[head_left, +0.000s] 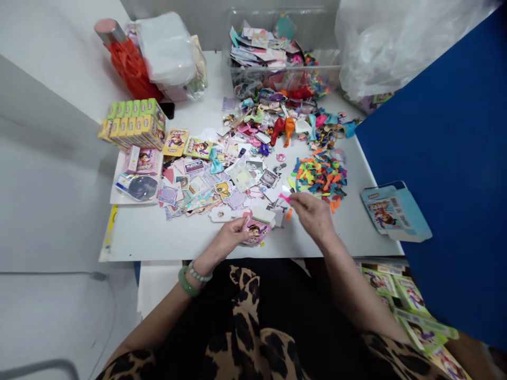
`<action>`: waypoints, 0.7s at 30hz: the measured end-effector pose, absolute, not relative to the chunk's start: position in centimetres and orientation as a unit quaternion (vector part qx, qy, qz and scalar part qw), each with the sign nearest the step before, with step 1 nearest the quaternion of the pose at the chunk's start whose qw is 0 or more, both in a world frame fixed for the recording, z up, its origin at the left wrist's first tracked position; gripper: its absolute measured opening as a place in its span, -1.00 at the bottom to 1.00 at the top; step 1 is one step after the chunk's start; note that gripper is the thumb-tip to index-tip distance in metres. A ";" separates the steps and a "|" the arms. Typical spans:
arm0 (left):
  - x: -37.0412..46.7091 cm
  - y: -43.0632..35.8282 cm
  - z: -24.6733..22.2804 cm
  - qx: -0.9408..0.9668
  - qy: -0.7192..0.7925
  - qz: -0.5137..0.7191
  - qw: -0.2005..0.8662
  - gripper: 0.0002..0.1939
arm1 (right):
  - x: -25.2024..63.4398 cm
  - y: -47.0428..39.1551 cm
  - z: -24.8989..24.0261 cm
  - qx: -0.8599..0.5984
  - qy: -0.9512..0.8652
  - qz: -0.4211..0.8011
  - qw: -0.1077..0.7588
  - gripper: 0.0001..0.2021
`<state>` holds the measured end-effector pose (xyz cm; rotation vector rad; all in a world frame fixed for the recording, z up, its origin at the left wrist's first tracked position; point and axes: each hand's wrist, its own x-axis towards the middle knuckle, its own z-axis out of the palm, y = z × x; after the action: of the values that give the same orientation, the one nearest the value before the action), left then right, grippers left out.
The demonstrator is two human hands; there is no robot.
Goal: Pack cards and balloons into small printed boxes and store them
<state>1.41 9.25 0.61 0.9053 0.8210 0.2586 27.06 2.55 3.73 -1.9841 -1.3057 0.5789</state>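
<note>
My left hand [229,238] is closed around a small pink cardboard box [256,230] with a cartoon girl printed on it. Its top end looks open, close to the table's front edge. Between the thumb and fingertips of my right hand [312,214] is a small bright pink balloon [284,198], held just above the table and right of the box. Beyond the right hand lies a heap of small colourful balloons [320,174]. Loose stickers and paper cards [206,184] spread behind and left of the box, a yellow bear sticker [223,190] among them.
Rows of yellow and green boxes [134,124] stand at the left. A clear plastic bin [285,74] of cards and trinkets stands at the back. A blue open box [390,211] hangs by the blue partition [451,137] at right. Flat printed boxes [420,311] lie lower right.
</note>
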 end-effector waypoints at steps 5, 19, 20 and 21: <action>2.1 9.1 0.6 0.431 0.370 0.097 0.817 -0.51 | 31.0 4.9 1.5 -0.832 -0.427 0.248 0.252 -0.54; 2.6 9.1 1.4 0.437 0.398 0.135 0.795 -0.51 | 33.0 4.6 1.7 -0.753 -0.284 0.374 0.461 -0.88; 2.9 9.2 1.4 0.437 0.396 0.137 0.796 -0.51 | 33.0 4.3 2.4 -0.716 -0.264 0.409 0.500 -0.79; 3.2 9.2 1.5 0.438 0.392 0.137 0.797 -0.50 | 32.7 4.0 3.2 -0.687 -0.254 0.439 0.520 -0.73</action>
<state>3.18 9.24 1.47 0.9402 0.8416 0.2943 32.70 4.05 3.18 -1.6473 -0.6085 1.0524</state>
